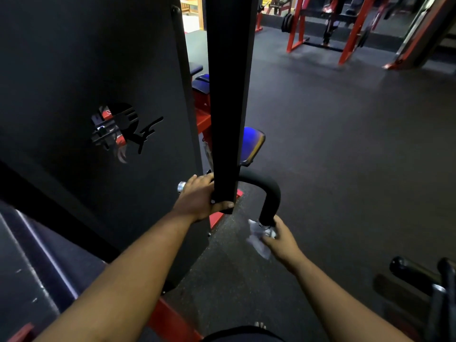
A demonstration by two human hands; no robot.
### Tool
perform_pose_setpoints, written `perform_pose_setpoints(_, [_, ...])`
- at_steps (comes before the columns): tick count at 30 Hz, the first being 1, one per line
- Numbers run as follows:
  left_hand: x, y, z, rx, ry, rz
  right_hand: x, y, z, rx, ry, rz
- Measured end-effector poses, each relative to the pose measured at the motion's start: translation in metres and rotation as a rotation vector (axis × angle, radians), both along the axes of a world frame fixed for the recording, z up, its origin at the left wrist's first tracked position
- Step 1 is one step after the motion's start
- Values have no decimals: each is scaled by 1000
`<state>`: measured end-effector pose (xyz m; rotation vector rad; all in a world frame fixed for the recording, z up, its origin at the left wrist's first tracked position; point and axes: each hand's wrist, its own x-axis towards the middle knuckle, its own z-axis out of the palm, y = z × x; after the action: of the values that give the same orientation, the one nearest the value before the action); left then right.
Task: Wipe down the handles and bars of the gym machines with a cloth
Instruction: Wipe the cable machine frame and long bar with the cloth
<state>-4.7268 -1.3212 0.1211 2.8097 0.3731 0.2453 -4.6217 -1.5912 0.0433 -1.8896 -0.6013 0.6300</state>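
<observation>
Head view: right grip (pixel 281 239) pinches cloth (pixel 260 236) against curved handle (pixel 267 193) end; left grip (pixel 197 199) clasps upright bar (pixel 228 107).

Dark rubber floor (pixel 345 144). Red racks (pixel 296 33) at back, weight plates (pixel 286 22) beside. Blue pad (pixel 251 146) mid-room. Bright doorway (pixel 191 16) far back.
</observation>
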Motion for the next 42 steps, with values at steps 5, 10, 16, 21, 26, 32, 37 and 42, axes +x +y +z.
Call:
perform_pose_setpoints(5, [0, 0, -1, -25, -28, -7, 11, -25, 7, -89, -42, -128])
perform_pose_setpoints(10, [2, 1, -3, -16, -18, -20, 25, 7, 93, 304, -229, -556])
perform_pose_setpoints(16, [4, 5, -4, 0, -7, -25, 1, 59, 142, 204, -766, -70])
perform_pose_setpoints(21, [3, 6, -8, -26, -2, -15, 10, 42, 118, 177, -824, 34])
perform_pose_setpoints(26, [4, 6, -10, -11, -3, -13, 14, 23, 100, 214, -332, 19])
perform_pose_setpoints(32, [5, 7, -5, -5, 18, -12, 32, 48, 144, 254, -163, 103])
perform_pose_setpoints(37, [2, 9, -8, -1, 3, -17, 18, 34, 97, 350, -11, 12])
perform_pose_setpoints(42, [0, 7, -7, -8, 12, -15, 10, 27, 64, 284, 167, 23])
